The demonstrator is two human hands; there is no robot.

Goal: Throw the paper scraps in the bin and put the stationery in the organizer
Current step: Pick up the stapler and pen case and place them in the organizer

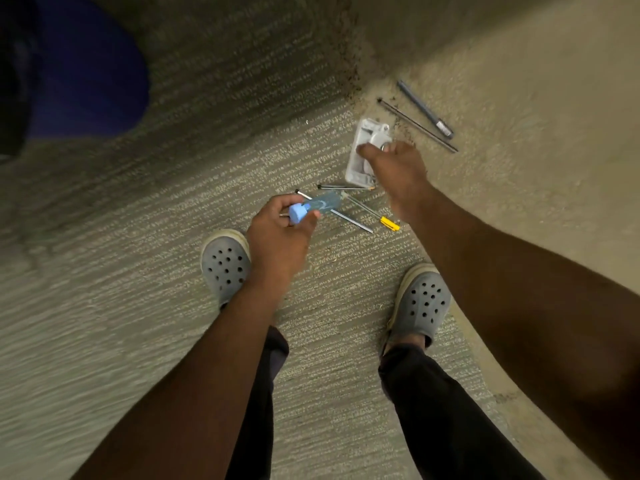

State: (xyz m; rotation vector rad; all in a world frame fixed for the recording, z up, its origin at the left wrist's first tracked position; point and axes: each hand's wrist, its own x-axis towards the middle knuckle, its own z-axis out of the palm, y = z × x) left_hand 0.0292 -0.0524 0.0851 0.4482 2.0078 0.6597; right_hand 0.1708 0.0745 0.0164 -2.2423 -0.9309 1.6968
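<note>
Our left hand (277, 233) clamps the blue-capped tube (313, 206), our right hand (394, 168) closes on the light, rigid white plastic piece (363, 147) beneath its fingertips; we'd grip its long edges.

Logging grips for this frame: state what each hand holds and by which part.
Left hand holds a blue glue bottle at its cap end. Right hand pinches the top of a white tape dispenser; exact contact is blurred.

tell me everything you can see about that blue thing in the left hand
The blue glue tube looks like translucent plastic, with an opaque light-blue cap at the near end. It lies roughly level, clear of the carpet, cap toward the person. The left hand pinches it at the cap end. Its label is unreadable.
</note>
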